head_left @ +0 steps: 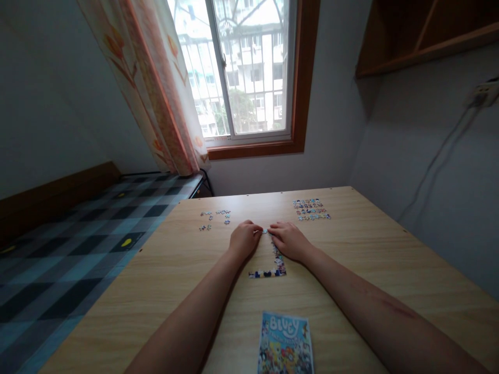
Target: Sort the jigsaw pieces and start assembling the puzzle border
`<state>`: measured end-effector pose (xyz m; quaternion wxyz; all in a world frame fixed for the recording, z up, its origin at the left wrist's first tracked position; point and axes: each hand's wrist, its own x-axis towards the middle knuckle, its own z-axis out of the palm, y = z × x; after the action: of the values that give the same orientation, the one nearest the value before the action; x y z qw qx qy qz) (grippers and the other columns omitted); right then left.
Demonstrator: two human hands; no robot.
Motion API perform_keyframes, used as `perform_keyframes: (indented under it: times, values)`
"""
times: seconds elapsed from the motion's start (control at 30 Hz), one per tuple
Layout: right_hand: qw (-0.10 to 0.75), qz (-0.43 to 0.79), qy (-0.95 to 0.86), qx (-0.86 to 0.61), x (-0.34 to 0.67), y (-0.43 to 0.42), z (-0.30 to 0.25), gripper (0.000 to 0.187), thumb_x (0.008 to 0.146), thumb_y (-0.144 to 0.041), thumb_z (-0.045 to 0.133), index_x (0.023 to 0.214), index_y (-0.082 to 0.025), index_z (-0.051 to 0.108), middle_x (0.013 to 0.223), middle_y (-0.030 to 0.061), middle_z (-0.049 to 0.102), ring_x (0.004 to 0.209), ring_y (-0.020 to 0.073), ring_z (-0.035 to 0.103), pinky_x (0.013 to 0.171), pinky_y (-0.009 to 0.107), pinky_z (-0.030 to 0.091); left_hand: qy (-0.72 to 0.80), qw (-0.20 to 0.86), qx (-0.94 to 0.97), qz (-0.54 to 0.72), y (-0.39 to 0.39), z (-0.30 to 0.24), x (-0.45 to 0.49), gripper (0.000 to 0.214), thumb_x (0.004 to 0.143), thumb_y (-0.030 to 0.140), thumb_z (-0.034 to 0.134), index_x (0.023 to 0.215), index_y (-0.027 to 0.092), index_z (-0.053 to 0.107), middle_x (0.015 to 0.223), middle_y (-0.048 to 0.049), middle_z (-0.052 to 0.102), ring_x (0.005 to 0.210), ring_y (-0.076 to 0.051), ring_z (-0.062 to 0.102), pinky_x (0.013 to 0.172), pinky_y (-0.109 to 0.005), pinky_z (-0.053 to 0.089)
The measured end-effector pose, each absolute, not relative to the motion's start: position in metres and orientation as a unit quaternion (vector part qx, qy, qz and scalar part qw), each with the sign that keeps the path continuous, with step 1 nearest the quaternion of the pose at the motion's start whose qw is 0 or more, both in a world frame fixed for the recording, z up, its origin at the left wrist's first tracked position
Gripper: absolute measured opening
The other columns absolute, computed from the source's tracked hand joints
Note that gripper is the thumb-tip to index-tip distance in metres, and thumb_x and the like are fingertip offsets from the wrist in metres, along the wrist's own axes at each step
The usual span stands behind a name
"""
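Note:
Both my hands meet at the middle of a wooden table. My left hand is curled, its fingertips pinching a small blue puzzle piece. My right hand lies palm down with its fingertips touching the same piece from the other side. Under and just in front of my right hand runs a joined strip of puzzle pieces shaped like an L. Part of the strip is hidden by my right hand.
Several loose pieces lie at the far left of the table, and a sorted patch of pieces at the far right. A puzzle box picture lies at the near edge. A bed with a checked cover stands to the left, below a window.

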<state>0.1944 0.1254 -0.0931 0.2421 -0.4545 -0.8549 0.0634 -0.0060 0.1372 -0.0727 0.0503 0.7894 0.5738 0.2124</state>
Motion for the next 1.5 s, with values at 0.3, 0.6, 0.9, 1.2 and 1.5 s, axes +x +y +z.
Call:
perform_keyframes:
  times: [0.3,0.6,0.9,1.2,1.5]
  values:
    - [0.246,0.077,-0.849,-0.461,0.195,0.123,-0.091,0.035,0.095,-0.024,0.051,0.124,-0.025,0.072,0.134,0.0079,0.067,0.128,0.0264,0.056,0.111,0.044,0.036,0.581,0.035,0.789,0.197,0.133,-0.069,-0.001,0.025,0.094,0.03,0.057,0.101,0.028,0.081,0.1,-0.0045,0.072,0.09,-0.018,0.066,0.083,-0.028,0.05]
    - [0.292,0.105,-0.824,-0.474,0.197,0.128,-0.094,0.037,0.094,-0.019,0.048,0.125,-0.017,0.07,0.127,0.0094,0.07,0.121,0.021,0.059,0.11,0.035,0.039,0.605,0.062,0.757,0.241,0.134,-0.071,-0.005,0.028,0.096,0.027,0.053,0.108,0.024,0.079,0.105,-0.0056,0.072,0.095,-0.018,0.067,0.09,-0.027,0.05]
    - [0.301,0.094,-0.811,-0.493,0.197,0.128,-0.097,0.035,0.09,-0.016,0.05,0.113,-0.024,0.076,0.121,0.0049,0.072,0.115,0.0208,0.061,0.106,0.035,0.041,0.594,0.044,0.771,0.224,0.131,-0.072,-0.013,0.024,0.093,0.033,0.058,0.102,0.028,0.08,0.104,-0.0044,0.071,0.093,-0.019,0.065,0.085,-0.029,0.05]
    - [0.281,0.097,-0.816,-0.495,0.198,0.125,-0.096,0.039,0.091,-0.017,0.05,0.121,-0.025,0.072,0.125,0.0058,0.071,0.118,0.0222,0.06,0.106,0.038,0.04,0.604,0.047,0.767,0.21,0.126,-0.068,-0.009,0.025,0.095,0.032,0.057,0.108,0.028,0.078,0.106,-0.0046,0.07,0.096,-0.019,0.065,0.087,-0.029,0.05]
    - [0.282,0.096,-0.818,-0.492,0.198,0.127,-0.099,0.035,0.093,-0.021,0.05,0.12,-0.024,0.071,0.125,0.0061,0.071,0.118,0.022,0.061,0.105,0.037,0.04,0.623,0.02,0.757,0.194,0.128,-0.067,-0.018,0.028,0.094,0.029,0.053,0.101,0.025,0.079,0.101,-0.0078,0.072,0.101,-0.022,0.062,0.093,-0.035,0.047]
